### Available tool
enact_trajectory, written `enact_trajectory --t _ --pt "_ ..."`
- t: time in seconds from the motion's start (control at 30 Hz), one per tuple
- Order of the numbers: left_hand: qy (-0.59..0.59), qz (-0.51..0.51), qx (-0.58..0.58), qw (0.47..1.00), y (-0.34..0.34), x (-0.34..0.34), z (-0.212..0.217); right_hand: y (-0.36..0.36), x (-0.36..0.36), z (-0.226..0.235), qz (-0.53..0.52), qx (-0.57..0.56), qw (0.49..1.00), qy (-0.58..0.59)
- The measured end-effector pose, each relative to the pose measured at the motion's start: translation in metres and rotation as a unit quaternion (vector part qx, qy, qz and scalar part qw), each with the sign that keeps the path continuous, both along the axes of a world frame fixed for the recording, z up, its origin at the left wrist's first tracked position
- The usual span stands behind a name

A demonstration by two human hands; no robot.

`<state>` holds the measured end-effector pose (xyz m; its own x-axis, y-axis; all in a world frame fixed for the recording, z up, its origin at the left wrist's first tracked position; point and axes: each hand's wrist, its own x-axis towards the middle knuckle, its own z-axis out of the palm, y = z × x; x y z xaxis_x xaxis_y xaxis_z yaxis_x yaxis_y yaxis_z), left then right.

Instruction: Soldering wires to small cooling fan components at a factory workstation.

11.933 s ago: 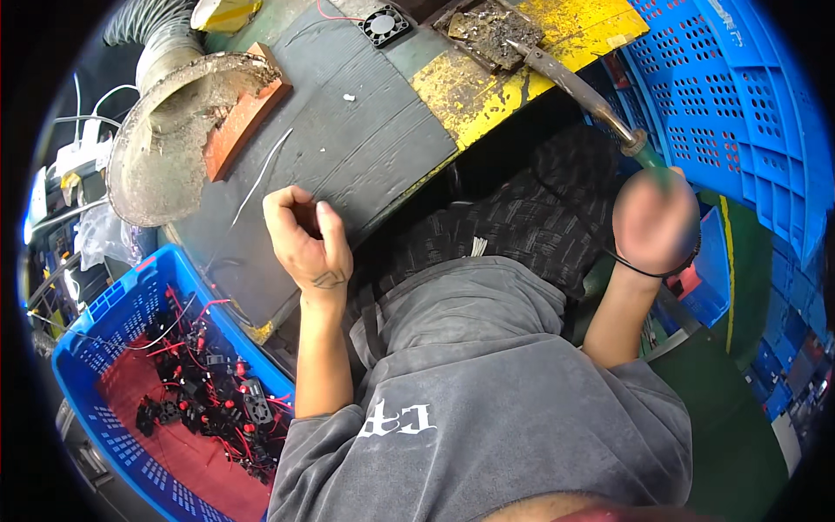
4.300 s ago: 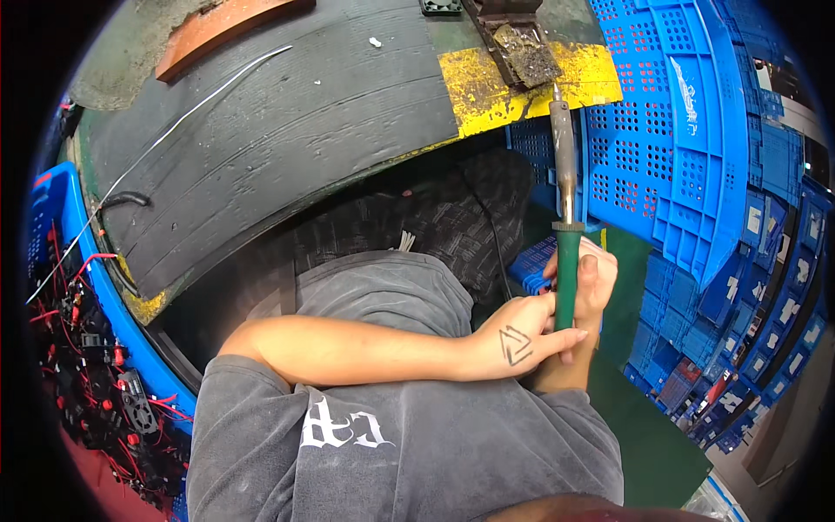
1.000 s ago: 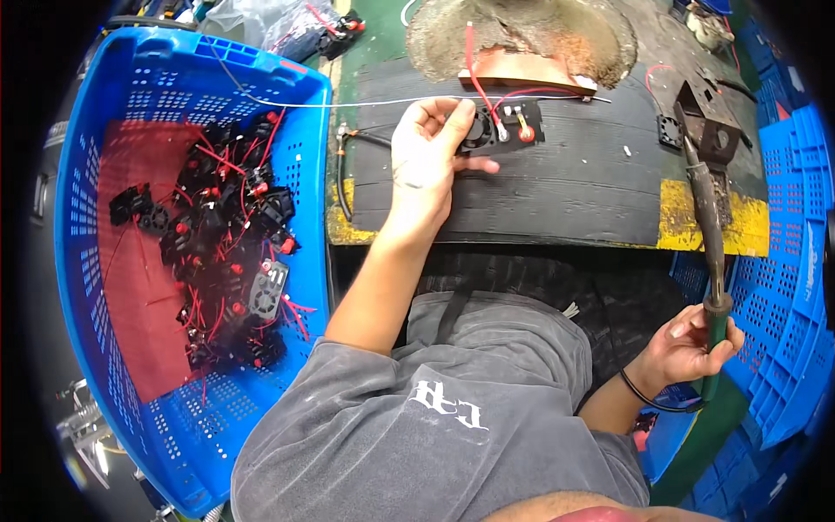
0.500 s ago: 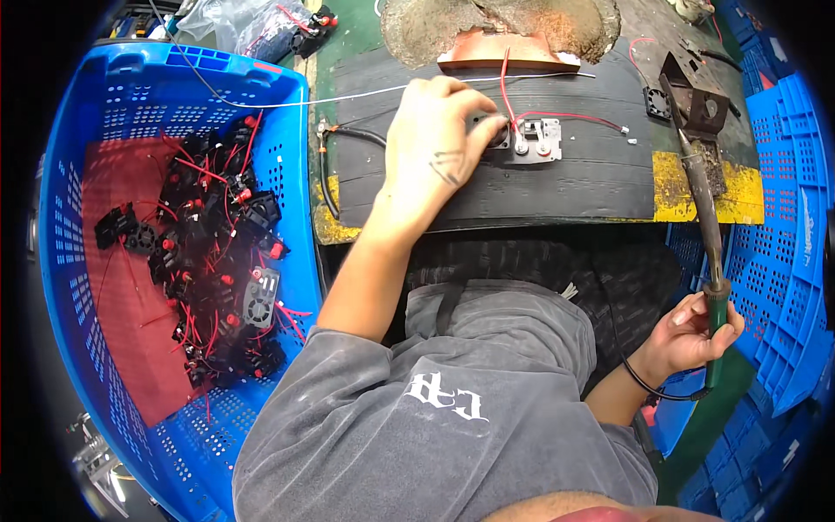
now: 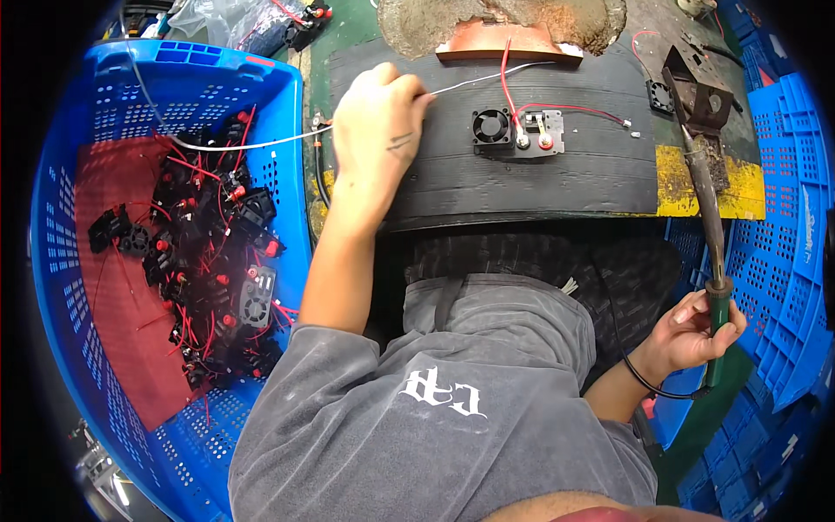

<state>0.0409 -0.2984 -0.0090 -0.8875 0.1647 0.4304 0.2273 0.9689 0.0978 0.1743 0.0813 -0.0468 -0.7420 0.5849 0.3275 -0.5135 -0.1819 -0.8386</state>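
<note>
My left hand (image 5: 380, 130) rests on the black mat (image 5: 487, 174) and pinches a thin silver solder wire (image 5: 252, 143) that runs left over the crate and right toward the fan. A small black fan module (image 5: 517, 132) with red wires lies on the mat, just right of that hand and apart from it. Low at the right, beside my lap, my right hand (image 5: 693, 329) grips the green handle of a soldering iron (image 5: 706, 209), whose tip points up toward the yellow bench edge.
A blue crate (image 5: 104, 96) at the left holds several black fan modules (image 5: 204, 261) with red wires on a red sheet. Blue crates (image 5: 791, 217) stack at the right. A crusted metal stand (image 5: 696, 91) and a copper-coloured block (image 5: 504, 48) sit at the bench's far side.
My left hand has let go of the fan module and shifted left along the mat, pinching the solder wire. The right hand stays low with the soldering iron.
</note>
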Motion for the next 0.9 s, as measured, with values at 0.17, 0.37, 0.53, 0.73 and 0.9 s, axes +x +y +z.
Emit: enact_trajectory --t 0.17,0.37,0.53,0.73,0.9 --pt "-0.052 0.080 0.028 0.995 -0.042 0.050 0.033 -0.001 -0.003 -0.002 0.014 -0.016 1.000 0.001" --pt "-0.205 0.200 0.010 0.958 -0.076 0.091 0.071 -0.004 -0.012 0.006 0.034 -0.023 0.999 -0.005" --pt "-0.330 0.199 -0.013 0.923 -0.085 0.113 0.077 0.002 -0.015 0.000 0.054 -0.014 0.998 0.000" --pt "-0.264 0.155 0.055 0.950 -0.077 0.105 0.075 -0.004 -0.012 0.012 0.041 -0.029 0.999 -0.007" --pt "-0.124 -0.052 0.062 0.989 -0.010 0.055 0.056 0.004 -0.006 0.005 0.032 -0.018 0.999 0.000"
